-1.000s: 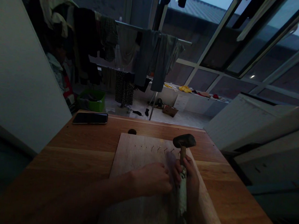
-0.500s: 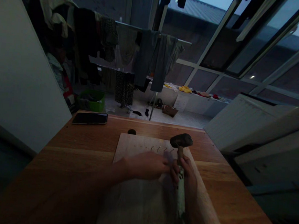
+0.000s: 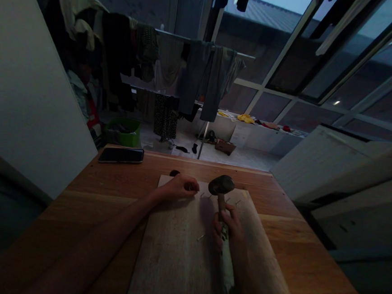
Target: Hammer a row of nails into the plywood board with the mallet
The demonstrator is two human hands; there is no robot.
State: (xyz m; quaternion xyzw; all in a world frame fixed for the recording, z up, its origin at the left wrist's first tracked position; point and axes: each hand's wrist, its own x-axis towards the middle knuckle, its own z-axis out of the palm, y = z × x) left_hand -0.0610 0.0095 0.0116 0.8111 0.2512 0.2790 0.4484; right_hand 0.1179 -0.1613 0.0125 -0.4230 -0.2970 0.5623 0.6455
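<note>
My right hand [image 3: 229, 224] is wrapped round the handle of a hammer [image 3: 222, 185] with a dark, blocky head, held over a pale wooden board [image 3: 170, 249]. My left hand [image 3: 181, 187] is at the board's far left part, thumb and fingertips pinched together at the left end of a row of nails. Whatever is between those fingertips is too small to make out. Several thin nails stand in the row, among them one nail [image 3: 238, 202] at its right end, partly screened by the hammer head. Another nail [image 3: 201, 237] lies loose on the board, left of the handle.
The board rests on a brown wooden table [image 3: 108, 221]. A phone [image 3: 121, 155] lies at the table's far left corner, and a dark round object [image 3: 174, 173] is just behind the board. Beyond the far edge stand a green basket [image 3: 124, 132] and a clothes rack [image 3: 203, 138].
My left hand has moved left and away from my right hand, to the left end of the nail row. The hammer has shifted slightly left. A loose nail now shows on the board.
</note>
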